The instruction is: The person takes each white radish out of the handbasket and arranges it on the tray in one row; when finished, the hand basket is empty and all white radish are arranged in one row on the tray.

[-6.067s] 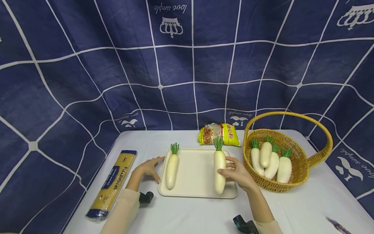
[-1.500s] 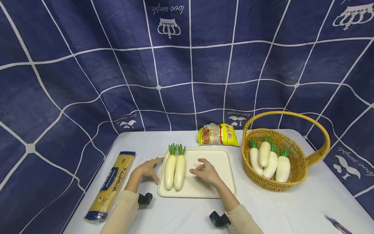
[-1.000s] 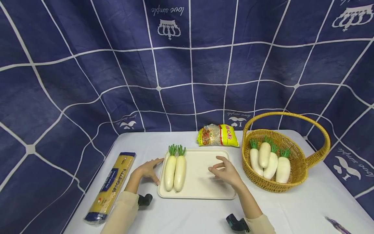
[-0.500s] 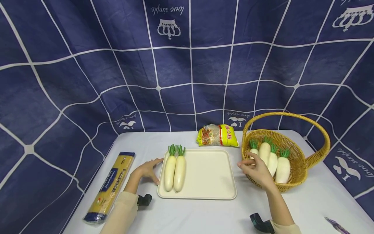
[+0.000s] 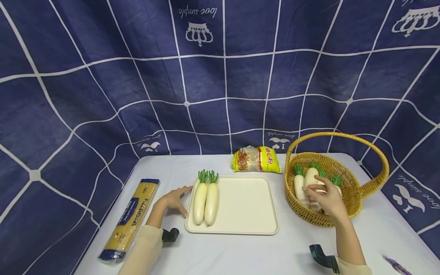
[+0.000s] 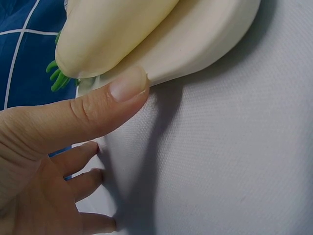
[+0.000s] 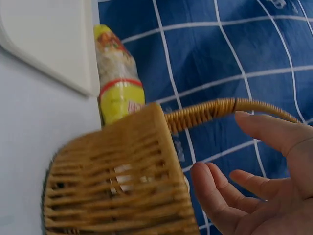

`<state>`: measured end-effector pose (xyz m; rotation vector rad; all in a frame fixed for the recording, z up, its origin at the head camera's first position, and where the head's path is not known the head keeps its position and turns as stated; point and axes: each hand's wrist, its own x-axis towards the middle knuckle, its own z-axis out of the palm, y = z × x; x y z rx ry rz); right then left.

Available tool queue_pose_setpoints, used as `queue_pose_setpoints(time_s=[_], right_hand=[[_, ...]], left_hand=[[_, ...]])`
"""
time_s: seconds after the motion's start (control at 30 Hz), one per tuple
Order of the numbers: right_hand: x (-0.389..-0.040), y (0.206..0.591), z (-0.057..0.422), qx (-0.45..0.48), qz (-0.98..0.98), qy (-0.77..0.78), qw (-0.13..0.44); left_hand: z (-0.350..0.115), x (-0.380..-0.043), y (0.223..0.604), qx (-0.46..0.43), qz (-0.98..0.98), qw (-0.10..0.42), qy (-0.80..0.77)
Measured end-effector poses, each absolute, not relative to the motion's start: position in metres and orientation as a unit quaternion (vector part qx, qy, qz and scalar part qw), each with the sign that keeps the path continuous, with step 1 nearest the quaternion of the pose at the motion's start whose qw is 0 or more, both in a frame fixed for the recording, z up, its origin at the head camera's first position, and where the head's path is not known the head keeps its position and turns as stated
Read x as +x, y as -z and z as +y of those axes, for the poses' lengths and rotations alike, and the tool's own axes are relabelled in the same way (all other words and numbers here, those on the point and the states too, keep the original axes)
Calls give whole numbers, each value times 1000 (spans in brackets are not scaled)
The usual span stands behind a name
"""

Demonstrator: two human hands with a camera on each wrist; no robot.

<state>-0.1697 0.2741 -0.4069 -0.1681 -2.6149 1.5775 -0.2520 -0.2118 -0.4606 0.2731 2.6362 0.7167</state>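
Observation:
My left hand (image 5: 173, 199) rests at the left side of a cream tray (image 5: 244, 204), fingers spread. In the left wrist view its thumb (image 6: 105, 103) touches the tray's edge. Two white radishes with green tops, a left one (image 5: 199, 202) and a right one (image 5: 211, 202), lie side by side on the tray's left part. Over a wicker basket (image 5: 302, 215) hangs my right hand (image 5: 328, 196), fingers loosely bent, gripping nothing visible. Several white radishes lie in the basket; the hand partly hides them. The upper one (image 5: 311, 177) is nearest its fingertips. The right wrist view shows a gap between thumb and fingers.
The basket's tall arched handle (image 5: 338, 133) stands over it. A yellow food packet (image 5: 258, 159) lies behind the tray. At the left is a spaghetti pack (image 5: 130, 219); a pen (image 5: 396, 264) lies front right. A blue curtain (image 5: 206, 84) hangs behind the table.
A second radish has been laid beside the first on the tray. Since letting it go, my right hand has moved right, from the tray to over the basket. The left hand has stayed put.

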Motion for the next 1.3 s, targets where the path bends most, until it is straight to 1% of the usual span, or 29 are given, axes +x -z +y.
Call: queue_pose_setpoints(time_s=[0.27,0.57,0.73,1.0,1.3], right_hand=[[-174,409,295,-74,-859,-504,55],[-174,413,312,-134,-879,-452,64],[-176,414,320,-149,-884,-440,40],[-180,417,329,-145,-892,-427,-3],[-185,416,324,-148,-902,-405,-15]], left_hand=[[-212,-252,462,95,941,197,-258],[-210,-252,460,91,942,199,-255],[-209,-253,457,85,941,203,-255],[-210,-253,459,86,943,202,-251],[-211,-253,461,87,943,200,-251]])
